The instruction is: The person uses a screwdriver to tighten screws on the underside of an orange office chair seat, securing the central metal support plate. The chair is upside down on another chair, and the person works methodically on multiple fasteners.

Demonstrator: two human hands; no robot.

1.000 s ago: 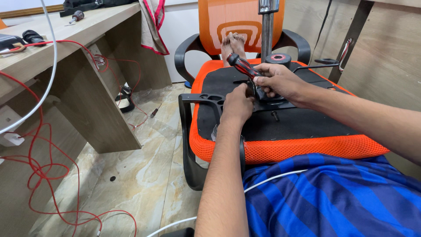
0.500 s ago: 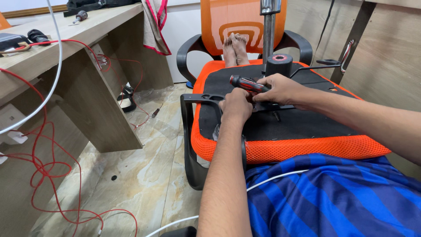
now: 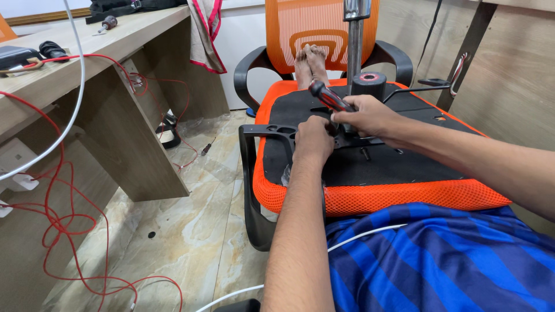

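Observation:
An upturned orange mesh chair seat [image 3: 370, 199] with a black underside lies across my lap. My right hand [image 3: 364, 115] grips a screwdriver [image 3: 326, 95] with a red and black handle, its tip down at the metal mechanism plate near the gas cylinder [image 3: 370, 84]. My left hand [image 3: 312, 138] rests on the black armrest bracket [image 3: 272, 132] right beside the tip, fingers curled against it. My feet [image 3: 311, 63] lie on a second orange chair [image 3: 315, 29] beyond.
A wooden desk [image 3: 104, 63] stands at the left with red wires [image 3: 63, 231] and a white cable hanging off it. A small screwdriver [image 3: 205, 149] lies on the marble floor. A wooden panel [image 3: 514, 69] rises at the right.
My right hand has turned the screwdriver, so its handle now tilts further to the upper left. My left hand stays on the bracket.

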